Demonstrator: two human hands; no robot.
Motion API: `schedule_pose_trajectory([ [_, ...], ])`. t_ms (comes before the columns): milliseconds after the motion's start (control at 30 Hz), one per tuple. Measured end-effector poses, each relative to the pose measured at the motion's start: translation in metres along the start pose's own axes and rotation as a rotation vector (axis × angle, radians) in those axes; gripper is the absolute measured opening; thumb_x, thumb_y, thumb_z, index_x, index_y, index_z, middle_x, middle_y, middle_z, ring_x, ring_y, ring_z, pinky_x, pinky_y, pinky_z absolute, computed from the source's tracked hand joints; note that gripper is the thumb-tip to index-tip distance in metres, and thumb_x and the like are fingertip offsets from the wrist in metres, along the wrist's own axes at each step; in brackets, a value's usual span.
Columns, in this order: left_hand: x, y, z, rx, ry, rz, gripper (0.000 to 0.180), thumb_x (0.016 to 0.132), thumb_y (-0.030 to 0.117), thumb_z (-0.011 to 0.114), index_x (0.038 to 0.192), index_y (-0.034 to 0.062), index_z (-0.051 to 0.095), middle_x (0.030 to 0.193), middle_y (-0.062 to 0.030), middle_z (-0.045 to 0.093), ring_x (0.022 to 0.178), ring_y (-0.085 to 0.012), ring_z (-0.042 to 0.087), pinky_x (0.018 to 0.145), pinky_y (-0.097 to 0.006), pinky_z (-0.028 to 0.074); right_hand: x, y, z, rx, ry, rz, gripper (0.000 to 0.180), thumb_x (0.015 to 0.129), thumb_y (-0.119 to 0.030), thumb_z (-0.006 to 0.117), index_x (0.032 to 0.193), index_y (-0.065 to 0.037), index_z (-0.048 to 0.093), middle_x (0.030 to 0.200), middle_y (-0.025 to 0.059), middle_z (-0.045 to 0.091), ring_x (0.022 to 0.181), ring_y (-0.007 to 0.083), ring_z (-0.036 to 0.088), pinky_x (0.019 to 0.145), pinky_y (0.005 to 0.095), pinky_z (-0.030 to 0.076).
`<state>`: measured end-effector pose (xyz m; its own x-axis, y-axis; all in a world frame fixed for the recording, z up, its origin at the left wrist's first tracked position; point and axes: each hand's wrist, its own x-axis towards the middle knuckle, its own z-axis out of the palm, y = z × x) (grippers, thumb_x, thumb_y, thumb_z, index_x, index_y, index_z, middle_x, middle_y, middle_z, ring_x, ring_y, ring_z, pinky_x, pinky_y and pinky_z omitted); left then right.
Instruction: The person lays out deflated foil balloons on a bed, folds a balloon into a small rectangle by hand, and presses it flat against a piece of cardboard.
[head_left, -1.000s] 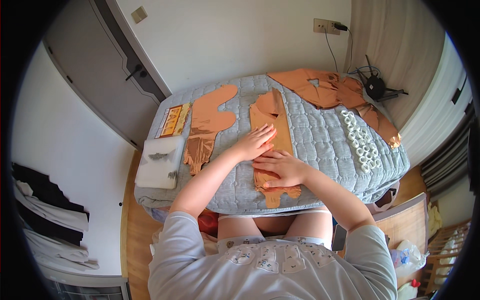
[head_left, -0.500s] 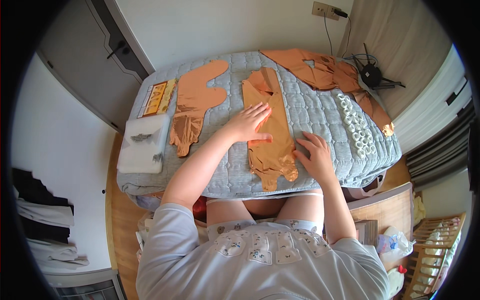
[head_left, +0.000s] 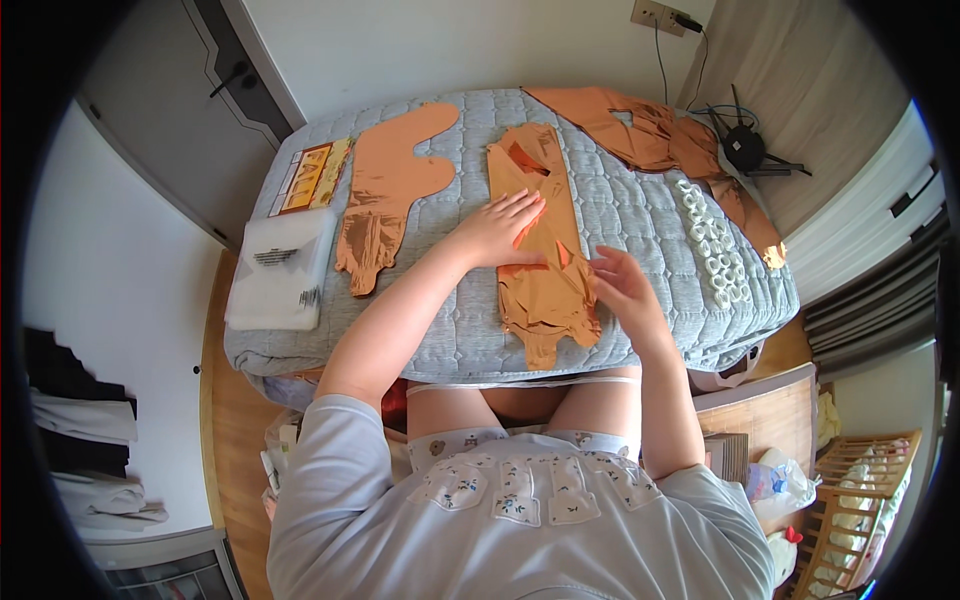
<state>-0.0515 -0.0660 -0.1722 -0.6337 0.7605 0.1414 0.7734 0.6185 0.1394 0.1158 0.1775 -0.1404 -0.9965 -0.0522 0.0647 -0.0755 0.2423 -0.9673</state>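
Your left hand (head_left: 494, 236) lies flat, fingers spread, on the foil (head_left: 543, 302); your right hand (head_left: 626, 287) curls at its edge, pinch unconfirmed. Uneven pulling could crease or tear it.

The shirt (head_left: 520, 560) is pale grey and loose, its short, wide sleeves (head_left: 345, 445) ending near the elbows. Four whitish patches (head_left: 517, 492) with tiny blue flowers cross the front. Light shorts (head_left: 455, 442) carry small, darker prints.
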Motion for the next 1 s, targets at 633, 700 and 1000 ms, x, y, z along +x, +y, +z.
schedule_pose_trajectory([
  [633, -0.001, 0.003, -0.003, -0.023, -0.02, -0.046, 0.116, 0.084, 0.082, 0.056, 0.164, 0.0086, 0.016, 0.167, -0.0196, 0.026, 0.156, -0.034, 0.024, 0.128, -0.043, 0.021, -0.025, -0.015, 0.053, -0.131, 0.024, -0.153, 0.077, 0.098, -0.026, 0.069, 0.159, 0.0, 0.029, 0.149, 0.0184, 0.052, 0.136, 0.0245, 0.052, 0.111, 0.0371, 0.045],
  [700, -0.001, 0.002, -0.003, -0.023, -0.024, -0.043, 0.113, 0.086, 0.079, 0.057, 0.165, 0.0097, 0.015, 0.167, -0.0196, 0.026, 0.156, -0.0339, 0.024, 0.128, -0.043, 0.021, -0.023, -0.01, 0.056, -0.132, -0.166, -0.241, 0.082, 0.095, -0.025, 0.074, 0.159, 0.001, 0.03, 0.154, 0.0214, 0.047, 0.142, 0.0279, 0.046, 0.116, 0.0392, 0.038],
  [1000, -0.002, 0.003, -0.002, -0.051, -0.007, -0.043, 0.104, 0.087, 0.054, 0.072, 0.165, 0.0123, 0.017, 0.168, -0.018, 0.027, 0.156, -0.0325, 0.025, 0.128, -0.044, 0.022, -0.013, -0.011, 0.044, -0.904, -0.162, -0.494, 0.059, 0.087, -0.025, 0.076, 0.14, -0.005, 0.06, 0.151, 0.0157, 0.052, 0.144, 0.0392, 0.043, 0.121, 0.057, 0.03],
])
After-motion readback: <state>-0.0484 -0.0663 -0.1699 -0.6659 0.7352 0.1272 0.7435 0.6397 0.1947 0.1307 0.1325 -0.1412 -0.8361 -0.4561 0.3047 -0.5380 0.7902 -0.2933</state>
